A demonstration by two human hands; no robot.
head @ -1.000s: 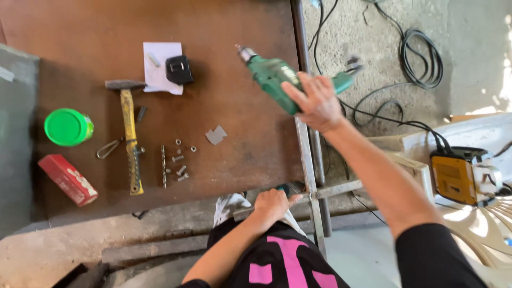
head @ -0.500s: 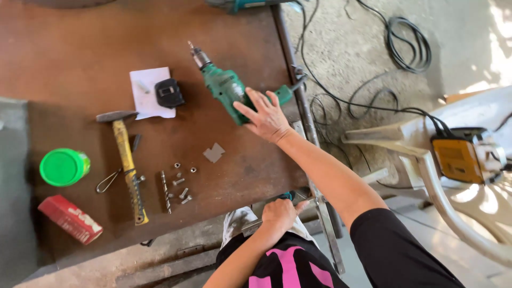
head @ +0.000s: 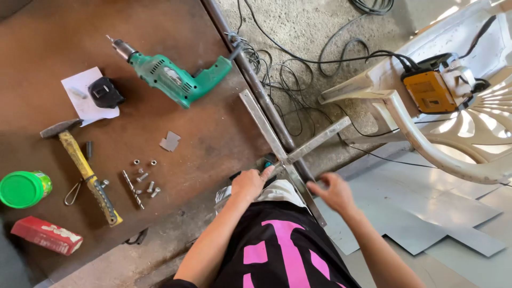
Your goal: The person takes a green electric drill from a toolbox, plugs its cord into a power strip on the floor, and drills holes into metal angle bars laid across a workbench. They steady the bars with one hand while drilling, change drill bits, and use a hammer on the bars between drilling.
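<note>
A large brown bench [head: 160, 32] fills the left of the view, and a white plastic chair [head: 426, 144] carrying a yellow and grey power unit [head: 432, 88] stands well apart from it, off the right edge. Black cables [head: 298, 64] are strewn on the concrete floor between them. Two flat metal bars, crossed into a frame [head: 288, 144], are laid over the bench's right edge near its front corner. The crossing of the bars is pressed down by the left hand [head: 249, 184], its fingers flat on the metal and the grip spread rather than closed round anything. The right hand [head: 336, 192] is held just beside the lower bar, fingers loosely curled and apart, with nothing clamped. A green electric drill [head: 173, 77] is left lying on the bench near its right edge, untouched. Toward the left edge a yellow-handled hammer [head: 85, 170], a red box [head: 47, 236], a green lid [head: 24, 189] and white paper [head: 88, 96] under a small black device [head: 105, 92] are seen. Loose bolts and nuts [head: 144, 178] are scattered by the hammer.

The step in hand is judged to be the steadying and aligning of the crossed bars. A firm hold on the joint would be called for next, so that the bars are not shifted
</note>
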